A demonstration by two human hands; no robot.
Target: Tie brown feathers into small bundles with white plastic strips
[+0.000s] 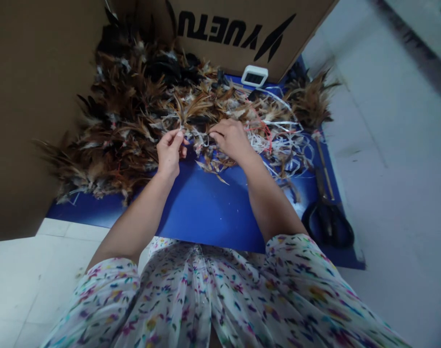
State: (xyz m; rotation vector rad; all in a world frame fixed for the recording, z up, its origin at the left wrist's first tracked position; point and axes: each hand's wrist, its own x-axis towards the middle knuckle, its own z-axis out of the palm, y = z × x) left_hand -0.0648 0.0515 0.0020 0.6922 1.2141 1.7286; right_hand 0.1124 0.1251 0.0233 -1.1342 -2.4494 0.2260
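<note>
My left hand (171,150) is closed, thumb against fingers, pinching the base of a small bunch of brown feathers (186,110) that fans upward. To its right, my right hand (232,137) curves down over the loose feathers, with its thumb and fingers close together. Whatever lies between those fingertips is too small to make out. Below and between the hands, several loose feathers (215,166) lie on the blue tabletop (209,208). A tangle of white plastic strips (278,145) with a few red ones spreads just right of my right hand.
A large heap of bundled feathers (111,130) covers the left side. Cardboard boxes (17,106) stand left and behind. A small white device with a screen (254,76) sits at the back. Black-handled scissors (328,224) and a feather duster with a stick (314,104) lie near the right edge.
</note>
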